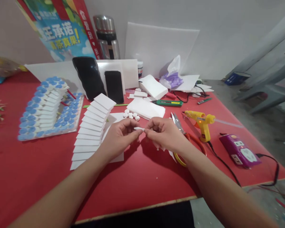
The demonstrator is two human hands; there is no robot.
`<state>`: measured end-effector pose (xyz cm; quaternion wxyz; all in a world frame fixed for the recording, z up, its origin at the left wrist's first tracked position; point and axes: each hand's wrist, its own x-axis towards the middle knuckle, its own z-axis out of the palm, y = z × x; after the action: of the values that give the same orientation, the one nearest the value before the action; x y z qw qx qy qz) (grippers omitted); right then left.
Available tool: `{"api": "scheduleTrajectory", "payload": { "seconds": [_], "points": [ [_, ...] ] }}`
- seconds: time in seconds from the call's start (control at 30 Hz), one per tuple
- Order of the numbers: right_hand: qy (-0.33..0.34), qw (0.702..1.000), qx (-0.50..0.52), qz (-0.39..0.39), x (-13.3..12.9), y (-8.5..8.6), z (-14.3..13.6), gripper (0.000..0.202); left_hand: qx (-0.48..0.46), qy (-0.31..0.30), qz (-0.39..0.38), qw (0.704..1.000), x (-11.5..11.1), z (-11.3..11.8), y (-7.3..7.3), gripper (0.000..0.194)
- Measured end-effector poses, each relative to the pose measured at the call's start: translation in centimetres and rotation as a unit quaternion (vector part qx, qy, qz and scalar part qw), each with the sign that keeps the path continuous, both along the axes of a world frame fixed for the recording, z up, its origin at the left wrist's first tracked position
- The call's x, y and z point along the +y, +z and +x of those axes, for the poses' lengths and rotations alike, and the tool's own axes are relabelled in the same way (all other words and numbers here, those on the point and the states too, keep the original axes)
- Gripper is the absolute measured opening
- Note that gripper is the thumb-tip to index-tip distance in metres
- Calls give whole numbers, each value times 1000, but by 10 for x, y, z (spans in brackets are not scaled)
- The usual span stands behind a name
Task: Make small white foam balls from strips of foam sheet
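Between my two hands is a small narrow strip of white paper [138,128], pinched by the fingertips of my left hand [123,134] and my right hand [160,131]. A curved stair of white foam-board pieces [89,133] stands just left of my left hand. Beyond my fingers lies a cluster of small white paper rolls [131,114]. Scissors [197,141] with orange and yellow handles lie partly hidden behind my right hand and forearm. White scraps [172,155] show under that hand.
On the right are a yellow glue gun [201,122] and a purple power strip [239,150], with cords. A green utility knife [168,103] and white sheets [146,107] lie ahead. Two phones [114,87] lean at the back. A blue-and-white stair model [53,107] stands left on the red table [26,174].
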<state>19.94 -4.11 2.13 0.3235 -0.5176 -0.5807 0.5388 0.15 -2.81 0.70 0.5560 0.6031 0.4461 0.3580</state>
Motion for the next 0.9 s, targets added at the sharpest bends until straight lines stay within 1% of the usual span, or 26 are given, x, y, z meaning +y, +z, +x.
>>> {"api": "scheduleTrajectory", "payload": {
  "seconds": [0.07, 0.1, 0.17, 0.2, 0.27, 0.33, 0.4, 0.47, 0.53, 0.57, 0.6, 0.63, 0.67, 0.73, 0.77, 0.83, 0.9],
  "points": [
    [-1, 1000, -15, 14, -1, -2, -2, 11, 25, 0, 25, 999, 1, -1, -2, 23],
    [-2, 1000, -17, 16, -2, -2, -2, 11, 39, -5, 53, 998, 1, -2, -3, 21],
    [3, 1000, -11, -5, -1, 0, -3, 12, 71, -22, 137, 988, 2, -5, -3, 15],
    [10, 1000, -3, -29, -1, 1, -2, 12, 90, -35, 188, 977, 3, -6, -3, 12],
    [25, 996, 30, -84, 1, 4, 0, 12, 126, -64, 287, 948, 5, -8, -1, 8],
    [36, 987, 83, -133, 4, 6, 2, 14, 153, -94, 362, 914, 7, -10, 1, 7],
    [40, 973, 150, -172, 7, 5, 4, 17, 167, -118, 417, 886, 8, -11, 2, 7],
    [52, 952, 204, -224, 10, 4, 4, 18, 173, -127, 462, 861, 8, -12, 2, 7],
    [60, 934, 228, -267, 11, 3, 2, 16, 174, -126, 488, 846, 7, -12, 2, 7],
    [59, 931, 228, -277, 11, 3, 1, 15, 172, -126, 486, 848, 6, -11, 2, 8],
    [52, 933, 224, -276, 11, 2, 0, 15, 168, -125, 468, 858, 5, -11, 2, 9],
    [40, 939, 218, -263, 10, 1, -2, 14, 159, -120, 434, 879, 5, -10, 3, 9],
    [27, 947, 210, -243, 9, 0, -3, 15, 146, -111, 383, 905, 4, -9, 3, 9],
    [3, 965, 186, -188, 8, -3, -5, 16, 104, -84, 249, 959, 2, -6, 4, 5],
    [-4, 973, 168, -159, 7, -4, -6, 16, 78, -69, 182, 978, 2, -5, 4, 6],
    [-8, 985, 134, -112, 6, -5, -8, 16, 37, -39, 77, 996, 1, -3, 4, 16],
    [-6, 991, 107, -83, 4, -5, -9, 15, 24, -16, 20, 999, 2, -1, 5, 21]
  ]
}}
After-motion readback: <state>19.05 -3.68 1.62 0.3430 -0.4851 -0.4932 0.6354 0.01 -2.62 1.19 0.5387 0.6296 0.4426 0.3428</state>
